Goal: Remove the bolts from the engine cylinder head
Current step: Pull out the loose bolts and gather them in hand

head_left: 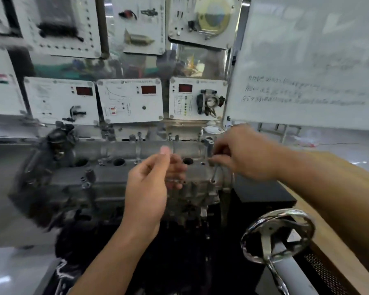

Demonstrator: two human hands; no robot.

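The grey engine cylinder head (119,173) lies across the middle of the view on a dark stand. My right hand (243,153) pinches the top of a thin metal tool (214,171) that stands in a bolt hole at the head's near right corner. My left hand (151,179) hovers over the middle of the head with its fingers loosely curled and thumb up; it seems to hold nothing, though blur makes this uncertain. Several bolts (139,135) stick up along the far edge of the head.
A chrome handwheel (277,235) sits at the lower right beside a wooden bench edge (337,241). White training panels with red displays (132,101) stand right behind the engine. A whiteboard (307,60) fills the upper right.
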